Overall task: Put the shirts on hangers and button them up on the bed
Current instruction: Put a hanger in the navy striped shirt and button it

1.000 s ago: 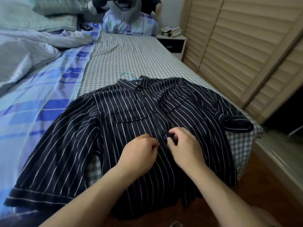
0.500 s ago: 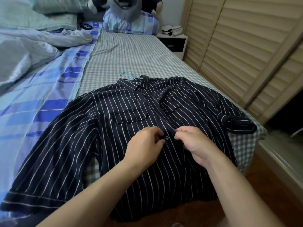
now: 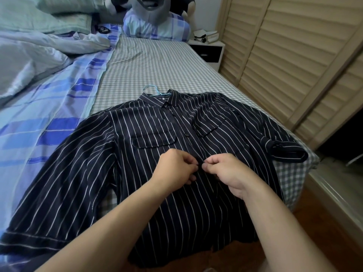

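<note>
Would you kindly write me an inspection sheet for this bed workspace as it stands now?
Surface: bed with a checked sheet.
Job's things: striped shirt lies flat, front up, its hem over the bed's edge; blue hanger hook shows above the collar.
Clutter: duvet, pillows and plush toy at the far end.
Hands: left hand and right hand pinch the shirt's placket mid-chest.
Cables: nothing seen.
Surroundings: louvred doors on the right, nightstand, wooden floor.

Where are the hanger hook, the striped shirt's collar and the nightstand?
hanger hook (image 3: 150, 88), head view, on the light blue curve.
collar (image 3: 155, 100), head view, on its left flap.
nightstand (image 3: 209, 52), head view, on its dark front.
</note>
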